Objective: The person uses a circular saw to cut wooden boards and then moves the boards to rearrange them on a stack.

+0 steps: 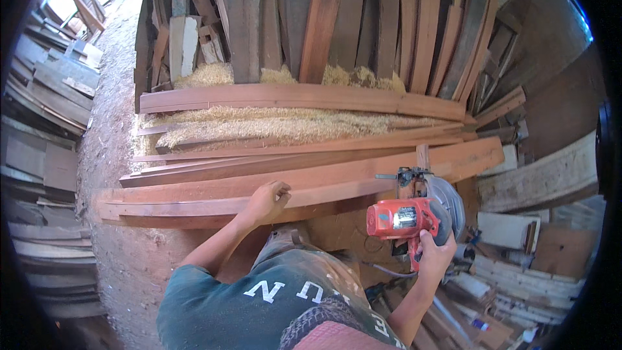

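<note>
My left hand (269,202) is at a long reddish plank with a pale strip (188,201) along its near edge, its fingers curled; whether they hold anything is too small to tell. My right hand (433,249) grips the handle of a red circular saw (395,218) with a grey guard. The saw stands at the plank's right part, beside a short upright wooden piece (422,155).
Stacked boards (350,19) lie behind a cross plank (291,99) and heaps of shavings (227,128). More timber piles (52,84) line the left, beside a dusty floor path (113,52). Sheets and offcuts (538,175) crowd the right, and a cord (382,269) runs below the saw.
</note>
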A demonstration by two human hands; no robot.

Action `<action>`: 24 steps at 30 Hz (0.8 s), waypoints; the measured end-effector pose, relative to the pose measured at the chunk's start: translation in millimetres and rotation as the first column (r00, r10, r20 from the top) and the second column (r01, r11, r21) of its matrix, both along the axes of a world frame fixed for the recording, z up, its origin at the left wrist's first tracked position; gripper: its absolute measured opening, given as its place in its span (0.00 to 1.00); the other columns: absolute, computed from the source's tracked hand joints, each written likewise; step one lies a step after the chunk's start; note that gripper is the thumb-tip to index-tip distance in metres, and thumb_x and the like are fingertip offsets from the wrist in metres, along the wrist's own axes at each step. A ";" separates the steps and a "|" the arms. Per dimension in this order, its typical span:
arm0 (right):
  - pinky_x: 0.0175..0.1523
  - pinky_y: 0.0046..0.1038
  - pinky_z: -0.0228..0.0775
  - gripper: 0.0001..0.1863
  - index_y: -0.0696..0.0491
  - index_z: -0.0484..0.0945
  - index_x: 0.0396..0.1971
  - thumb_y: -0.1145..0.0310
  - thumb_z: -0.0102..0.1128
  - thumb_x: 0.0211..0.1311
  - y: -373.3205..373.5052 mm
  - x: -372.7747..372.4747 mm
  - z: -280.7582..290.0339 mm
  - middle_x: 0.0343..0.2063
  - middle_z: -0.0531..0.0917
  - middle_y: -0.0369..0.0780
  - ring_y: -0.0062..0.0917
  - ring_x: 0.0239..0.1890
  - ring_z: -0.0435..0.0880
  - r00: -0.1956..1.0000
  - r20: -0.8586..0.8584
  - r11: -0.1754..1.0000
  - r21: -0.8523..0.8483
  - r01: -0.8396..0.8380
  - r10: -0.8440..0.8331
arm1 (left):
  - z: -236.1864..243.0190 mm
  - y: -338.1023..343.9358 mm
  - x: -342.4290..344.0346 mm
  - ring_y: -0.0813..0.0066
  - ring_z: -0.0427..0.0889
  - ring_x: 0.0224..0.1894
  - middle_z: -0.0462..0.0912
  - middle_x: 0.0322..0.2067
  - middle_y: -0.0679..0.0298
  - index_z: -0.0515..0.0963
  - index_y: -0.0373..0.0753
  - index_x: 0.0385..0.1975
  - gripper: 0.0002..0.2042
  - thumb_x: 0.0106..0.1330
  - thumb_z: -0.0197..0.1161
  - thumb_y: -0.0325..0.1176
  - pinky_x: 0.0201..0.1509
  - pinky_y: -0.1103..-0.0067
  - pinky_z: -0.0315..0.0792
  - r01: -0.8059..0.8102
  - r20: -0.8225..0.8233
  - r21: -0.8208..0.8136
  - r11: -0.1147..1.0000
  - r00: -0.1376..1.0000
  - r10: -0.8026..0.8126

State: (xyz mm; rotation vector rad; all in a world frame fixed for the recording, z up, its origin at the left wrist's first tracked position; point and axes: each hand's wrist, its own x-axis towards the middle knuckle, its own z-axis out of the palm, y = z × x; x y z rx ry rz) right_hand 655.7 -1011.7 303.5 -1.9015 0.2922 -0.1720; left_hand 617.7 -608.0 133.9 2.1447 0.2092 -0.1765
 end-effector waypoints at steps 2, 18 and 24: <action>0.49 0.21 0.76 0.26 0.64 0.81 0.59 0.84 0.62 0.56 -17.7 28.4 22.1 0.49 0.87 0.42 0.18 0.43 0.84 0.992 -0.121 0.999 0.043 -0.012 0.017 | 5.5 -21.4 20.1 0.47 0.83 0.57 0.83 0.55 0.46 0.80 0.35 0.56 0.22 0.67 0.70 0.41 0.60 0.58 0.76 0.024 0.073 0.192 0.981 0.997 -0.039; 0.40 0.24 0.76 0.19 0.62 0.83 0.51 0.78 0.70 0.59 -245.1 213.6 26.2 0.37 0.87 0.36 0.16 0.32 0.81 0.967 -0.115 0.970 -0.063 -0.236 0.228 | -51.7 -280.8 125.1 0.41 0.52 0.81 0.56 0.79 0.51 0.56 0.37 0.78 0.51 0.55 0.79 0.42 0.77 0.32 0.46 -0.033 -0.065 0.652 0.757 0.993 0.099; 0.49 0.25 0.77 0.22 0.62 0.83 0.55 0.80 0.67 0.57 -293.1 276.9 19.3 0.43 0.88 0.40 0.20 0.41 0.85 0.966 -0.054 0.964 -0.064 -0.257 0.254 | -38.4 -341.6 177.9 0.49 0.57 0.80 0.64 0.75 0.52 0.60 0.39 0.76 0.45 0.58 0.75 0.39 0.75 0.32 0.48 0.086 -0.106 0.661 0.746 0.994 -0.021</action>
